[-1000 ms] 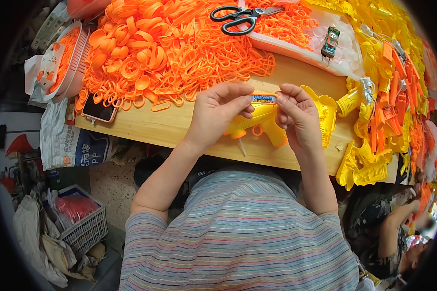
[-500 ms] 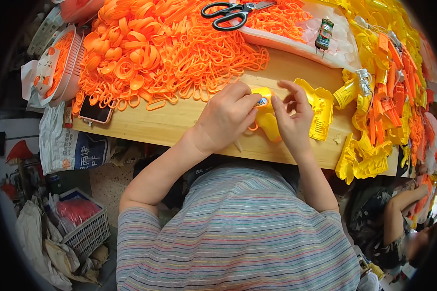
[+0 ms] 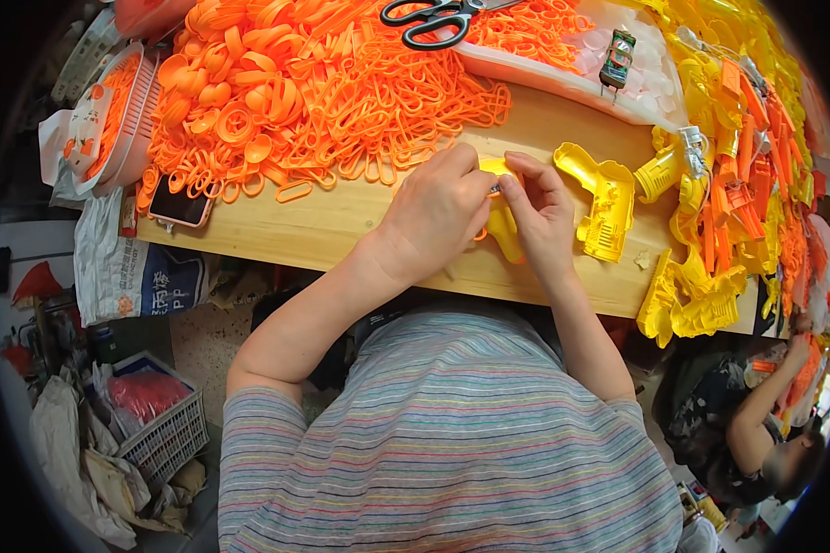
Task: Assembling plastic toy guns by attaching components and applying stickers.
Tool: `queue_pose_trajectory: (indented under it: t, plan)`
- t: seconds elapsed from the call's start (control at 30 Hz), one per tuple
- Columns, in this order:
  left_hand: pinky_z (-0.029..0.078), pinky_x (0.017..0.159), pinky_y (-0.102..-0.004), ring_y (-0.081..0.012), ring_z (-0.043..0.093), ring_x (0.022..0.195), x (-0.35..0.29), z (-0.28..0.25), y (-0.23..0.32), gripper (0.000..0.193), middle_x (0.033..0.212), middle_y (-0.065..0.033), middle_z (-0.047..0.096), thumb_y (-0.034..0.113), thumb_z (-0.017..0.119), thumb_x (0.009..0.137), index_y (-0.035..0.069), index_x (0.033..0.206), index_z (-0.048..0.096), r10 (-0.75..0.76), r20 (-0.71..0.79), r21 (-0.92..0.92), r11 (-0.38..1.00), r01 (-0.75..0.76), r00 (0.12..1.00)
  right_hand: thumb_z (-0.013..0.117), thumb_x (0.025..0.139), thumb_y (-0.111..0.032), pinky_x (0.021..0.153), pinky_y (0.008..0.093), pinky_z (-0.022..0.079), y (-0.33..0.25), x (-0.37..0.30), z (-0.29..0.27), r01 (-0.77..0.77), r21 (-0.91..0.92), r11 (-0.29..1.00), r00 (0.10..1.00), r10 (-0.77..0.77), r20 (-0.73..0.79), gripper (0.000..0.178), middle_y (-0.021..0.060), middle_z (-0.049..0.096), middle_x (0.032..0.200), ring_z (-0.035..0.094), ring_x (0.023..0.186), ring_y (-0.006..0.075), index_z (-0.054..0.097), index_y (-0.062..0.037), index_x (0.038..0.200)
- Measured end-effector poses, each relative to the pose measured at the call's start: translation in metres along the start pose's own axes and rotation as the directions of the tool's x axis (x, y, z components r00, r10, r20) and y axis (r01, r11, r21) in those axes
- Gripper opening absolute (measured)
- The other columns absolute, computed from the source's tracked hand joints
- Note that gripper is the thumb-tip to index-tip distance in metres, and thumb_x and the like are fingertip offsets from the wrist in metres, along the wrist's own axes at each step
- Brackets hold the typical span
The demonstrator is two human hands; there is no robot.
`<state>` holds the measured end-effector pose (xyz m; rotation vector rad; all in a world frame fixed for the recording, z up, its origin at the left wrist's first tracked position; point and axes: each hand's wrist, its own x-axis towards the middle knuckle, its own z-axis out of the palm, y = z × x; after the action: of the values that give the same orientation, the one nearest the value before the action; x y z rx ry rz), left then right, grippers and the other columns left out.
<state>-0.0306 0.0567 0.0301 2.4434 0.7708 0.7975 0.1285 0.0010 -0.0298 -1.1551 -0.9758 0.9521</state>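
Note:
Between my hands is a yellow plastic toy shell (image 3: pixel 504 232), with a rounded top and a handle-like lower part. My left hand (image 3: pixel 436 214) is closed around its left side. My right hand (image 3: pixel 541 207) pinches at its upper right, thumb and fingertips meeting my left fingers. A small dark-and-white spot shows between the fingertips; I cannot make out what it is. An orange loop peeks out beside the shell. Just right of my right hand lies a separate open yellow shell half (image 3: pixel 607 207), pistol-shaped, its ribbed inside facing up.
A heap of orange plastic rings and cups (image 3: pixel 295 101) covers the back left. Black-handled scissors (image 3: pixel 438 23) and a white tray (image 3: pixel 563 81) lie behind. A small green circuit piece (image 3: pixel 617 60) rests in the tray. Yellow and orange parts (image 3: pixel 701 295) pile up right, near another person (image 3: pixel 747 424).
My hands have drawn closer together, and the right fingers now cover more of the shell's top. The patch seen on it earlier is mostly hidden. At right, the other person's arm has moved.

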Motion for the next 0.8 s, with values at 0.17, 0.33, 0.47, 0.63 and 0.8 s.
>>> queue_pose_trajectory:
  t: [0.17, 0.33, 0.47, 0.63, 0.8]
  plan:
    - [0.048, 0.080, -0.0363, -0.0283, 0.058, 0.088, -0.002, -0.006, -0.012, 0.019, 0.093, -0.0144, 0.058, 0.002, 0.067, 0.077, 0.000, 0.096, 0.069, -0.004, -0.012, -0.007, 1.000, 0.004, 1.000, 0.065, 0.090, -0.004, 0.095, 0.0273, 0.045, 0.000, 0.004, -0.003, -0.040, 0.063, 0.997, 0.999, 0.040, 0.005, 0.023, 0.0123, 0.057, 0.124, 0.056, 0.110, 0.0144, 0.059, 0.0008, 0.111]
    - [0.046, 0.093, -0.0310, -0.0192, 0.058, 0.106, -0.017, 0.002, -0.035, 0.024, 0.105, -0.0095, 0.061, 0.006, 0.069, 0.083, 0.005, 0.106, 0.070, -0.332, 0.094, -0.450, 0.827, 0.337, 0.939, 0.064, 0.090, -0.004, 0.094, 0.0281, 0.046, -0.001, 0.002, 0.001, -0.021, 0.083, 0.996, 1.000, 0.020, 0.002, 0.022, 0.0132, 0.056, 0.126, 0.057, 0.107, 0.0148, 0.059, 0.0004, 0.111]
    - [0.046, 0.094, -0.0299, -0.0168, 0.056, 0.109, -0.008, 0.001, -0.028, 0.027, 0.108, -0.0083, 0.060, 0.007, 0.070, 0.083, 0.006, 0.110, 0.068, -0.430, 0.140, -0.521, 0.734, 0.435, 0.892, 0.064, 0.090, -0.003, 0.094, 0.0281, 0.046, -0.003, 0.000, 0.001, -0.042, 0.099, 0.994, 0.999, 0.042, 0.003, 0.022, 0.0137, 0.056, 0.126, 0.057, 0.107, 0.0157, 0.059, 0.0002, 0.111]
    - [0.045, 0.095, -0.0293, -0.0170, 0.055, 0.111, 0.002, -0.011, -0.035, 0.029, 0.119, -0.0100, 0.057, 0.005, 0.072, 0.080, 0.007, 0.109, 0.070, -0.492, 0.537, -0.655, 0.270, 0.706, 0.686, 0.064, 0.089, 0.001, 0.095, 0.0277, 0.044, -0.004, 0.002, 0.003, -0.054, 0.136, 0.989, 0.998, 0.056, -0.008, 0.022, 0.0137, 0.054, 0.124, 0.054, 0.109, 0.0159, 0.059, -0.0001, 0.110]
    - [0.042, 0.099, -0.0308, -0.0179, 0.051, 0.118, -0.011, -0.003, -0.043, 0.019, 0.125, -0.0109, 0.054, 0.005, 0.071, 0.082, 0.006, 0.100, 0.074, -0.364, 0.313, -0.569, 0.668, 0.480, 0.877, 0.064, 0.089, 0.000, 0.097, 0.0295, 0.044, -0.002, 0.002, 0.001, -0.048, 0.107, 0.993, 0.999, 0.048, -0.002, 0.022, 0.0147, 0.055, 0.125, 0.055, 0.111, 0.0175, 0.059, -0.0001, 0.110]
